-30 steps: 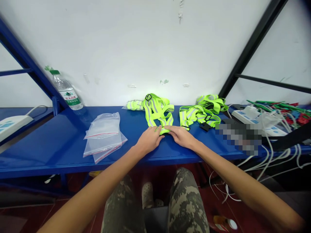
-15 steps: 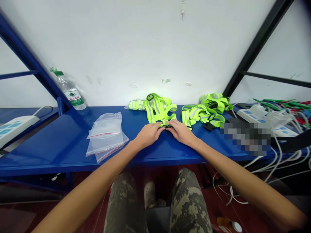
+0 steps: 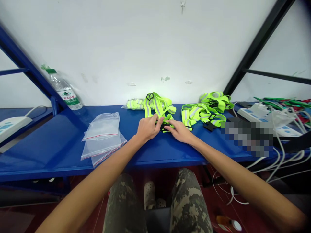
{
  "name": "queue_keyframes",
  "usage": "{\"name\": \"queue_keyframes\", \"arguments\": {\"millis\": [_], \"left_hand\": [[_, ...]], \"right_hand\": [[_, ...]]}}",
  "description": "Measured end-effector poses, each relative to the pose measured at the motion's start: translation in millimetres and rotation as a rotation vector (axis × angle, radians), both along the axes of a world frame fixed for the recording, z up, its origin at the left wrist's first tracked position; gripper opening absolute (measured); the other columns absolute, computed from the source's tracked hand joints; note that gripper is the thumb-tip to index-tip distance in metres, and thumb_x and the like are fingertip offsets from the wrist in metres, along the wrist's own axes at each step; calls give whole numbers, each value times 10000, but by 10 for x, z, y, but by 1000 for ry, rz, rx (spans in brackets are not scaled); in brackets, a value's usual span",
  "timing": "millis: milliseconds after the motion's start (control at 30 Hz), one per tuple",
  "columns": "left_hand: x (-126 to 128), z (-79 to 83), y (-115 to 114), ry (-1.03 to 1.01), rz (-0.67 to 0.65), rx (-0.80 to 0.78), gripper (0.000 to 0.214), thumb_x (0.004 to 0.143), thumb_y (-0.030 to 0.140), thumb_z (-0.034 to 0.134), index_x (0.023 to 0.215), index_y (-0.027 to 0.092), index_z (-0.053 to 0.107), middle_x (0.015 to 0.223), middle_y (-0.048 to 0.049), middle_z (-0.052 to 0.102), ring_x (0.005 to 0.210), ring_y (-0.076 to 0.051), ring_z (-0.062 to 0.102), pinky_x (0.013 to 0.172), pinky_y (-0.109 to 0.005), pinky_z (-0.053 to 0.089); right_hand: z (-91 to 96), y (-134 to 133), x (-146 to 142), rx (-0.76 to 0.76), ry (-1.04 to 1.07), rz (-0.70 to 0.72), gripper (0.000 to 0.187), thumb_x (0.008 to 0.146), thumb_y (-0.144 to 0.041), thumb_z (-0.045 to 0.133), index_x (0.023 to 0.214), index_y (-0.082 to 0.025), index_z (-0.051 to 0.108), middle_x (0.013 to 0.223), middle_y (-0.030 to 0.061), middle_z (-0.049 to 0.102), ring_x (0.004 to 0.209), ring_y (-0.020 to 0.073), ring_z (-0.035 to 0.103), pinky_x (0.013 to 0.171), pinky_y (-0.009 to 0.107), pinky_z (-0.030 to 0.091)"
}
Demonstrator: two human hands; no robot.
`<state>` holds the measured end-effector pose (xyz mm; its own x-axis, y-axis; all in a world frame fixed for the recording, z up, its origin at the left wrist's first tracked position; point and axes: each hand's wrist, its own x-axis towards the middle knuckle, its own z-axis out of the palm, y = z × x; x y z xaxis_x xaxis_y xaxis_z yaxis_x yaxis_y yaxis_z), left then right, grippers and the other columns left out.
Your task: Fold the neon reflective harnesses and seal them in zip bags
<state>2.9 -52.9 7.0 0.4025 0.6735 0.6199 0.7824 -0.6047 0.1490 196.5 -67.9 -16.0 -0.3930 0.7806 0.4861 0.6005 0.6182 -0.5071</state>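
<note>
A neon yellow reflective strap vest (image 3: 155, 108) with grey stripes and a black buckle at its top lies on the blue metal bench (image 3: 48, 155). Its lower end gathers at a black plastic buckle (image 3: 166, 126) between my hands. My left hand (image 3: 148, 127) pinches the yellow strap just beside that buckle. My right hand (image 3: 178, 131) grips the strap from the other side, its fingertips at the black piece. The buckle is partly hidden by my fingers.
Two more strap vests (image 3: 201, 116) lie to the right, a bagged folded vest (image 3: 133, 104) behind, and zip bags (image 3: 102, 139) to the left. A water bottle (image 3: 64, 92) leans at the back left. Power strips (image 3: 262, 116) and white cables fill the right.
The black buckle now shows between my hands, and the strap end has gathered there. My left hand has drawn slightly back from the right. The view has shifted a little.
</note>
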Motion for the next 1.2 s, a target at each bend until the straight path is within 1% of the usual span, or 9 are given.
{"name": "queue_keyframes", "arguments": {"millis": [100,267,433,567,667,800,900,1000,1200], "left_hand": [[-22,-27,17,3,-91,62,395,950,520,427,888,166,593,871,-98,675,812,-211,633,684,-294,398],[14,-86,49,-53,66,-27,432,1019,430,318,802,196,609,780,-54,705,735,-181,649,633,-299,337],[40,-113,73,23,220,-103,496,1030,413,276,799,207,664,776,-89,716,762,-225,648,634,-323,315],[37,-137,116,34,267,-172,478,1022,396,280,809,207,664,809,-112,707,828,-263,631,673,-341,349],[29,-173,176,-41,217,-224,376,1006,357,337,799,199,609,821,-100,686,811,-245,617,704,-339,382],[21,-209,236,-218,96,-233,169,972,267,419,859,198,524,847,-72,638,837,-213,598,759,-321,423],[25,-211,234,-301,32,-305,108,965,229,420,883,206,485,816,-49,612,797,-199,587,749,-317,436],[34,-215,215,-300,60,-344,78,961,228,424,921,204,486,837,-56,623,808,-216,580,770,-347,438],[41,-250,191,-258,82,-265,129,959,241,425,1051,190,498,1086,-111,615,1033,-251,543,915,-407,409]], "right_hand": [[22,-2,-2,-64,39,13,264,981,-359,482,1067,-170,646,1015,94,720,950,249,674,821,348,485],[-4,40,-37,-91,40,-18,311,979,-407,481,1088,-155,625,1022,103,704,920,236,657,817,344,472],[-42,51,-100,0,-98,-58,375,1026,-386,347,946,-150,626,904,106,651,906,238,602,852,379,465],[-83,9,-114,156,-157,-246,389,996,-430,415,1101,-139,651,1117,168,619,1095,304,554,974,464,443],[-130,1,-125,173,-130,-345,511,973,-448,453,1284,-60,571,1345,235,532,1283,354,477,1090,505,383],[-158,42,-156,64,-80,-194,506,1003,-392,379,1386,-83,495,1426,205,520,1352,292,477,1139,472,375],[-123,77,-172,41,-43,-104,433,1000,-354,384,1314,-130,580,1383,176,571,1347,269,492,1141,467,378],[-69,95,-178,41,-29,-81,378,995,-328,395,1184,-140,662,1292,172,620,1276,267,547,1092,451,423],[19,92,-225,-37,-84,-59,323,982,-298,436,1149,-130,656,1140,141,699,1060,256,651,949,402,486]]}}
